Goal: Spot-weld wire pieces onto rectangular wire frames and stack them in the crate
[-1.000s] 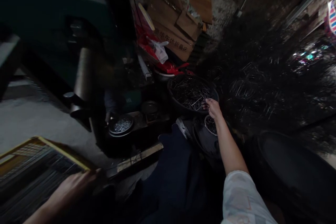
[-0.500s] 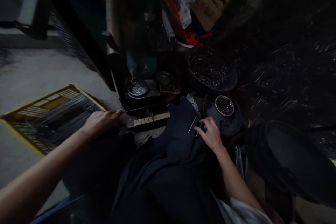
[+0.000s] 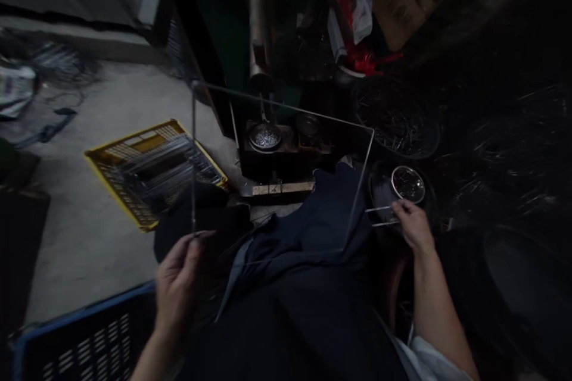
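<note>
A large thin rectangular wire frame [image 3: 193, 161] is held at its left side between the thumb and fingers of my left hand [image 3: 175, 280]. The frame hangs in the air over my lap and the dark cloth [image 3: 295, 214] there. On the right, my right hand [image 3: 414, 225] pinches short thin metal rods [image 3: 379, 209], whose ends point left toward the frame without touching it. Just beyond that hand is a round metal bowl [image 3: 409, 199] with small pieces inside. A round dish [image 3: 265, 138] of shiny small metal bits sits on the machine ahead.
A yellow crate [image 3: 118, 202] with wire pieces stands at left on the concrete floor. Nearer me is a blue-rimmed crate [image 3: 84, 312]. A dark tub [image 3: 435, 143] of thin metal pieces sits at right, with a cardboard box [image 3: 402, 6] behind it.
My left hand has come from beside the yellow crate back toward me, and the wire frame now shows raised in it. My right hand has moved right with the rods; the view has swung left.
</note>
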`<state>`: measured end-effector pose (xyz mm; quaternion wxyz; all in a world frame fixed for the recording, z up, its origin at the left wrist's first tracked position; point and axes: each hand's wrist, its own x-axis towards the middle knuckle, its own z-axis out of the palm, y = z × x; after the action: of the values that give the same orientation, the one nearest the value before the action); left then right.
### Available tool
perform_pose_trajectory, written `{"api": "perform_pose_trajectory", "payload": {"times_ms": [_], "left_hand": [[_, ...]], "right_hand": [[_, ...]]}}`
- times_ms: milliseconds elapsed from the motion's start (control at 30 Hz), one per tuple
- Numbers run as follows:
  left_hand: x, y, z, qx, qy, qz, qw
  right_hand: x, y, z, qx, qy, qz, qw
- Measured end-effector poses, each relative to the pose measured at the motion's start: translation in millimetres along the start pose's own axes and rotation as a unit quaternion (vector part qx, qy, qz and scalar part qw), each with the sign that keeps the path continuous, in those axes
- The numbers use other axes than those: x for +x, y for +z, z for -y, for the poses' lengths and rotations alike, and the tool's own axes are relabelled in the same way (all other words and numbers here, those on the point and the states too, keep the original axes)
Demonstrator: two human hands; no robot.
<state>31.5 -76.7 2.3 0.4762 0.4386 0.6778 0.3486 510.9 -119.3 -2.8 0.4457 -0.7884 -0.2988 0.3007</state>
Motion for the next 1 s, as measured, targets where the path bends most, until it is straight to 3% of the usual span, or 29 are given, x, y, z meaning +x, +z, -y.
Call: {"api": "perform_pose_trajectory", "payload": {"times_ms": [67,133,233,300,433,500,600,767,1000], "left_hand": [[-9,17.1,27,-0.114,-0.039,0.083,0.989],[-16,28.1,43,-0.175,-0.07,0.206,0.96],[-20,27.5,44,-0.194,-0.141,0.362,0.901],[-19,21.3,39,-0.173,-0.163,0.401,0.885],[-16,15.1,40,-0.108,-0.121,0.378,0.911],[-15,16.3,46,-0.082,-0.079,0.361,0.925],[-20,19.3,53,-0.115,-0.076,0.362,0.922],[-34,23.1,59,-0.272,-0.133,0.392,0.869],[-32,26.7,71,-0.322,-0.118,0.35,0.872]], "right_hand": [[1,-12,10,0.052,-0.021,-0.055,0.997],[2,-14,25,0.096,-0.041,-0.069,0.992],[0,6,51,0.138,-0.054,-0.019,0.989],[-3,31,68,0.161,-0.048,0.041,0.985],[-5,98,86,0.189,-0.019,0.167,0.967],[0,133,84,0.206,0.027,0.199,0.958],[11,181,75,0.245,0.109,0.197,0.943],[23,237,63,0.295,0.177,0.169,0.924],[29,285,79,0.341,0.11,0.136,0.924]]}}
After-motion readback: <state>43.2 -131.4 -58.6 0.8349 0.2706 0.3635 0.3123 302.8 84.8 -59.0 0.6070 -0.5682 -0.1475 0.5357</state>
